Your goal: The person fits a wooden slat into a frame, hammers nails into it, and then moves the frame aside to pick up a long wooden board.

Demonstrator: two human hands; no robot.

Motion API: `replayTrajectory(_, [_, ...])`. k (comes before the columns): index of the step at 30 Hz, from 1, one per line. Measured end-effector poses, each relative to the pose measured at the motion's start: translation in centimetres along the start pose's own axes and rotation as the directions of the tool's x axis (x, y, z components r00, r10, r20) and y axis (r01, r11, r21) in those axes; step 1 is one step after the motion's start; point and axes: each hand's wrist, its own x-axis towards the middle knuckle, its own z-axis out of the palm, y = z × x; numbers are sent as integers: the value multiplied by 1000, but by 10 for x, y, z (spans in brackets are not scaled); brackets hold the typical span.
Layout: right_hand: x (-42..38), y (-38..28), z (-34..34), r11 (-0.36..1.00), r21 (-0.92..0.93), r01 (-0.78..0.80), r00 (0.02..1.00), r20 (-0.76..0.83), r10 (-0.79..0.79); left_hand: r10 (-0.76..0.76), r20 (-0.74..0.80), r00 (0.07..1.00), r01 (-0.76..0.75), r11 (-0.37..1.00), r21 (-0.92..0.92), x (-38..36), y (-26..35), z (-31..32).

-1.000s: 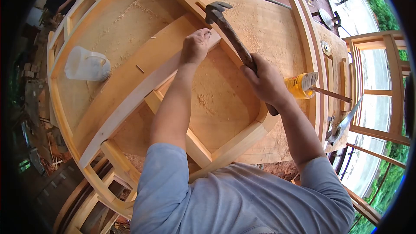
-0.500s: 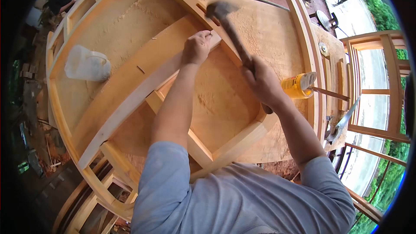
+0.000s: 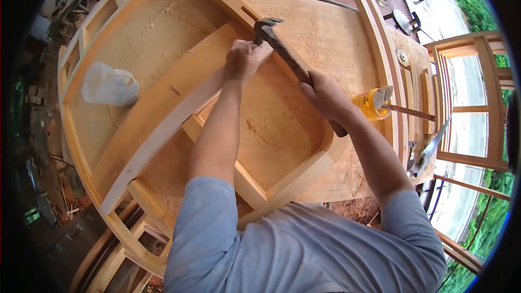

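Your right hand (image 3: 328,96) is gripping the hammer (image 3: 290,59); beside the hammerhead (image 3: 262,29), your left hand (image 3: 241,61) is pinching its fingers closed.

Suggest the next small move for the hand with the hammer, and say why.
Probably a slight lift of the hammer, clear of the left hand: the right hand grips the handle, and in this view the hammer's head meets the left hand at the upper end of the pale curved strip, hiding that spot.
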Motion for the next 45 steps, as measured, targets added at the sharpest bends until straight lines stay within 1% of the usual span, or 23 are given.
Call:
replayTrajectory(3, [-3,-18,-12,997,3,-76,994,76,76,-10,2,1000,10,1000,-3,4,-3,0])
replayTrajectory(6, [-12,-27,-9,994,110,-13,1000,-20,15,-6,-5,1000,6,1000,-26,3,-3,1])
replayTrajectory(8, [-4,-14,1,1000,-7,-22,999,38,22,5,-5,1000,-5,1000,-30,5,-2,0])
replayTrajectory(10, [2,2,6,999,-24,-42,998,46,44,-66,111,992,55,994,94,7,-10,3])
replayTrajectory(11, [-1,7,5,995,76,-60,998,29,58,-98,93,991,97,995,6,6,-14,4])
replayTrajectory(12, [-6,13,7,981,177,-78,997,27,75,-88,88,992,88,996,8,6,-8,-2])
replayTrajectory(14, [-19,43,16,965,253,-75,996,-21,83,-104,120,987,116,988,-99,8,9,-14])
replayTrajectory(15, [-25,59,17,942,326,-79,993,-57,103,-184,196,963,198,979,-57,5,16,-24])
replayTrajectory(16, [-32,73,14,939,333,-80,992,-63,107,-176,202,963,190,980,-54,-4,15,-31])
replayTrajectory(18, [-43,97,11,831,498,-247,969,102,227,-14,259,966,-46,974,223,-19,11,-46])
replayTrajectory(19, [-52,95,6,839,480,-255,966,86,244,-11,272,962,-53,972,229,-26,8,-52])
replayTrajectory(21, [-60,107,12,807,525,-272,961,101,259,-73,343,936,-88,898,431,-36,2,-62])
replayTrajectory(22, [-62,112,15,782,554,-284,957,111,269,-78,355,932,-93,893,439,-38,0,-61])
replayTrajectory(24, [-62,117,18,766,588,-261,963,109,245,-13,303,953,-143,863,485,-42,-2,-58])
replayTrajectory(25, [-62,118,18,760,608,-231,971,95,220,-18,315,949,-147,858,492,-41,-2,-54])
replayTrajectory(28, [-57,121,19,725,631,-276,959,127,254,-42,333,942,-159,817,555,-30,3,-35])
replayTrajectory(30, [-53,124,21,716,637,-286,955,131,265,-13,267,964,-142,820,554,-22,11,-19])
replayTrajectory(31, [-52,125,21,717,634,-289,953,125,274,-16,278,960,-149,815,560,-18,16,-12])
replayTrajectory(34, [-48,117,14,672,661,-335,935,143,325,-69,252,965,-98,797,595,-12,18,9])
replayTrajectory(36, [-47,122,17,661,683,-310,942,126,311,-17,184,983,-104,775,624,-11,17,17])
replayTrajectory(39, [-46,128,22,663,698,-271,954,103,282,-73,173,982,-67,725,686,-7,19,30])
replayTrajectory(42, [-47,126,17,654,704,-277,954,118,277,-51,186,981,-95,713,695,-8,18,31])
replayTrajectory(45, [-48,128,16,650,704,-285,953,134,272,-52,204,977,-96,753,651,-8,16,27])
